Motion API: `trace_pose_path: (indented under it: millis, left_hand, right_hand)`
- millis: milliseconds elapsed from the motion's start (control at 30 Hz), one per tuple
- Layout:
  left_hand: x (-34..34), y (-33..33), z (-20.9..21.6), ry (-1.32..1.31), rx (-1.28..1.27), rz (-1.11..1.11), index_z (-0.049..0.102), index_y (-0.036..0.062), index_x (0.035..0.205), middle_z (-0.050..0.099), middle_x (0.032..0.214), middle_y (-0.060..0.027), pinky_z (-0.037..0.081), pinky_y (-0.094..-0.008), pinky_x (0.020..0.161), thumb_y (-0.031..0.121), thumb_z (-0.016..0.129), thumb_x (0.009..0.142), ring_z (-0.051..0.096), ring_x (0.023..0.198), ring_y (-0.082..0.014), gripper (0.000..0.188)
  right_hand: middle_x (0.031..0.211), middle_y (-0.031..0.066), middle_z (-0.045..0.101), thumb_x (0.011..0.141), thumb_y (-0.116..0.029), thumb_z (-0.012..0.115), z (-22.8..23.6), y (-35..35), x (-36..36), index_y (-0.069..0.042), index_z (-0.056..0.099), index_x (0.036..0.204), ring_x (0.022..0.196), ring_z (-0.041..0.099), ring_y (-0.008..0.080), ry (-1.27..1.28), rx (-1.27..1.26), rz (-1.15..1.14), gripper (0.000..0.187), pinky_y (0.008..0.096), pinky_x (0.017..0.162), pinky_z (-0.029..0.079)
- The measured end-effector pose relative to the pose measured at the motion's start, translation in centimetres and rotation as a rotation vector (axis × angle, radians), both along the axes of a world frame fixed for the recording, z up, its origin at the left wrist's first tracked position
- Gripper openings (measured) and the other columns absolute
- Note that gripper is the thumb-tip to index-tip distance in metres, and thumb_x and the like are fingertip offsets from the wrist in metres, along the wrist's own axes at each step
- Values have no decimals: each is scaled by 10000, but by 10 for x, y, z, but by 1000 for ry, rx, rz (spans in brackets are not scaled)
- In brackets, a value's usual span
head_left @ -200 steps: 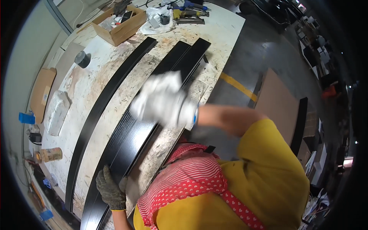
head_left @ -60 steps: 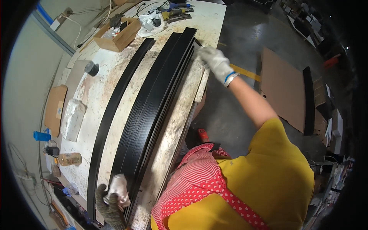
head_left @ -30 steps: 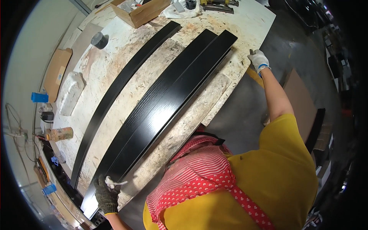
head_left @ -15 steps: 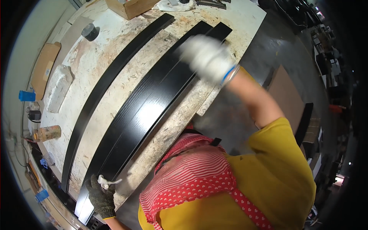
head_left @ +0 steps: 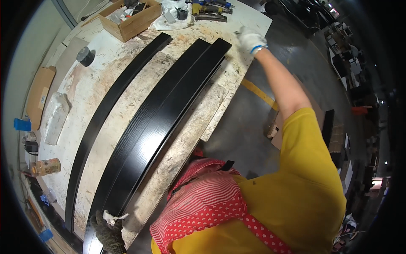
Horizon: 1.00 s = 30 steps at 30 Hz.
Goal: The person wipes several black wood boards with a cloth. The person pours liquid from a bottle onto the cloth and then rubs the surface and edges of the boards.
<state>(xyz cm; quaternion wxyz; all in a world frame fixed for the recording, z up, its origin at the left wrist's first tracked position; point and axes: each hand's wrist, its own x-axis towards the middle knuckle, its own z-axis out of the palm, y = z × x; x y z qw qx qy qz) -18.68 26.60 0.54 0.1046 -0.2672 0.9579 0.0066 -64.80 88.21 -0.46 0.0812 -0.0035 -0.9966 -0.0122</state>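
Note:
Two long black wood-grain boards (head_left: 139,127) lie against each other, running from the far right of the workbench down to the lower left. At their near end my left hand (head_left: 108,235), in a dark knit glove, is closed on a crumpled white rag (head_left: 113,217) and rests by the boards' edge. My right hand (head_left: 251,40), in a white glove with a blue cuff edge, is past their far end at the bench's right edge. Its fingers look curled, with a small dark tip showing beside them that I cannot identify. A narrower black strip (head_left: 111,103) lies farther left.
A wooden box (head_left: 127,26) of small items, a white cloth (head_left: 169,17) and nail guns (head_left: 209,12) stand at the back. Along the left are a dark round tin (head_left: 85,56), a plastic-wrapped block (head_left: 57,118) and a bottle (head_left: 45,167). The bench edge (head_left: 220,118) drops to the floor.
My right hand has swept away from over the boards to the far right edge of the bench. My left hand stays at the near end with the rag. The whole view has shifted somewhat.

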Motion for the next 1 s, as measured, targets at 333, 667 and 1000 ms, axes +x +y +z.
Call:
trace_pose_path:
  millis: [333,667,1000]
  left_hand:
    - [-2,24,16,68,84,8,487,72,1330,499,1305,-212,505,-458,917,199,818,700,560,1141,-403,723]
    - [163,-165,29,-93,157,246,425,40,1407,470,1413,-200,398,-410,1070,98,790,682,488,1272,-367,814]
    - [176,-182,6,159,202,-22,453,68,1388,497,1333,-216,446,-431,1006,182,824,653,524,1211,-386,831]
  right_hand:
    - [832,195,700,820,-148,526,18,-318,223,-61,677,847,790,708,315,-327,-142,927,176,414,675,578]
    - [726,187,665,836,-132,525,-3,-334,225,-64,646,768,667,677,305,22,1,883,155,435,593,561]
    - [825,145,667,933,-271,556,-1,-299,222,-73,651,835,777,667,314,-43,-171,235,240,414,677,554]
